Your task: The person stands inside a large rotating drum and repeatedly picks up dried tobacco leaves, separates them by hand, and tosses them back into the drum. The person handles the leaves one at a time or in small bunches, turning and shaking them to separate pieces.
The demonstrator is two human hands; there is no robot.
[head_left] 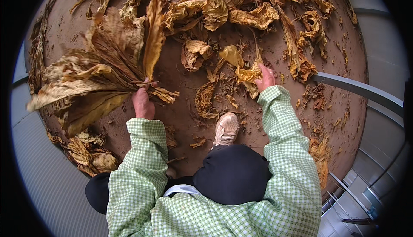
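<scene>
My left hand [143,103] is closed round the stems of a large bundle of dried tobacco leaves [105,67]. The bundle fans out up and to the left, its outer edge blurred by motion. Out to the right, my right hand [266,78] has its fingers closed on a yellow-brown dried leaf [249,74], whose thin stem points away from me. A crumpled leaf [195,54] lies on the floor between the hands, with a narrow curled leaf [208,97] nearer to me.
A thick heap of dried leaves [211,7] spreads across the far floor [185,121]. More leaves lie at the near left [92,153] and along the right edge. A curved metal bar [361,88] reaches in from the right. My shoe [226,128] stands in the middle.
</scene>
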